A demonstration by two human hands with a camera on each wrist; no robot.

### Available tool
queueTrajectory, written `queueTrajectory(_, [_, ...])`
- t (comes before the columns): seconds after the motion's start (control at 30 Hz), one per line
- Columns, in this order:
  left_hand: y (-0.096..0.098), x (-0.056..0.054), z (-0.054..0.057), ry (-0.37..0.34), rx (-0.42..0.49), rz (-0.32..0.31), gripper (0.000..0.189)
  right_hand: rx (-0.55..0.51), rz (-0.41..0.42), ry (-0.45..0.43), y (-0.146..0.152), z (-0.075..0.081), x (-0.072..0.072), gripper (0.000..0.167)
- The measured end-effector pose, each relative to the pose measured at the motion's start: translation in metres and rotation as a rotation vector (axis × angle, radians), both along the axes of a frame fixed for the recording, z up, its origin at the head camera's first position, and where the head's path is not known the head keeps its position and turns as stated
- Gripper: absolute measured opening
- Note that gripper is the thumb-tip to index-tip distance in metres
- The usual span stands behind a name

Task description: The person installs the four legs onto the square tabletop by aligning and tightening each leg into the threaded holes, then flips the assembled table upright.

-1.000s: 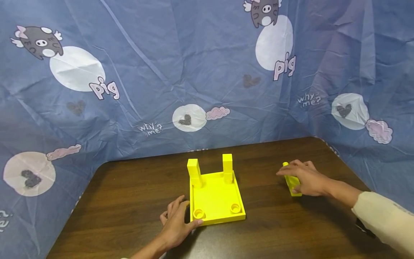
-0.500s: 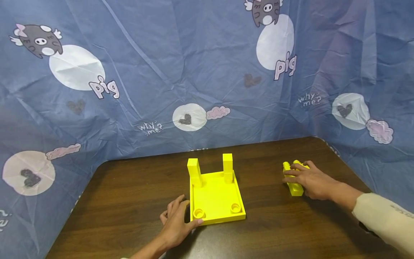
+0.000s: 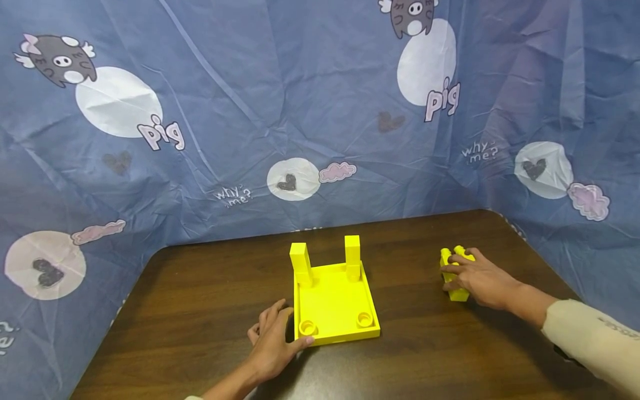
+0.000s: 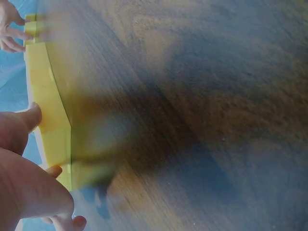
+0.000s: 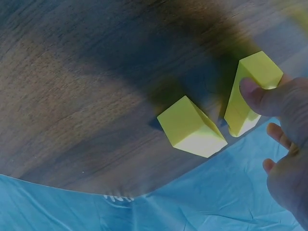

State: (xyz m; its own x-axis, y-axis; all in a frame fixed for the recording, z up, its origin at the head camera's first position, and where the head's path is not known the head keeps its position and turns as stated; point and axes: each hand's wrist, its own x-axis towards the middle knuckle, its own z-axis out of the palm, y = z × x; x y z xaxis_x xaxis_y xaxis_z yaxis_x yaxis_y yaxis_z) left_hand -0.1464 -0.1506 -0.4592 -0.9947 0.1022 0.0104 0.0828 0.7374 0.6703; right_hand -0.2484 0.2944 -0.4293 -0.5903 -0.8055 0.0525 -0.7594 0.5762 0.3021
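Observation:
In the head view, a yellow square panel (image 3: 334, 305) with a raised rim lies on the table. Two square posts (image 3: 300, 258) stand at its back corners; two round sockets (image 3: 364, 320) sit at the front ones. My left hand (image 3: 272, 340) holds the panel's front left corner, thumb on the front rim and fingers along the left side. Off to the right lie two loose yellow posts with round pegs at their far ends. My right hand (image 3: 484, 279) pinches the left post (image 3: 458, 295). The other post (image 5: 190, 126), partly hidden by that hand, shows beside it in the right wrist view.
A dark brown wooden table (image 3: 210, 300) carries everything. Behind it and along the right side hangs a blue printed cloth (image 3: 225, 111), close to the table's back edge.
My right hand has shifted rightward, uncovering the second loose post, and its thumb has come round to the left post, which moved slightly right. My left hand and the panel have stayed put.

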Motion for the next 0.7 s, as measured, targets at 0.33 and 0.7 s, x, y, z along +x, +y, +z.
queueTrajectory(0.33, [0.000, 0.001, 0.000, 0.006, 0.001, 0.002, 0.063, 0.006, 0.082, 0.068, 0.002, -0.003, -0.003, 0.051])
queueTrajectory(0.7, [0.000, 0.000, 0.001, -0.004, -0.003, 0.002, 0.063, -0.013, 0.283, 0.290, -0.005, -0.006, -0.012, 0.038])
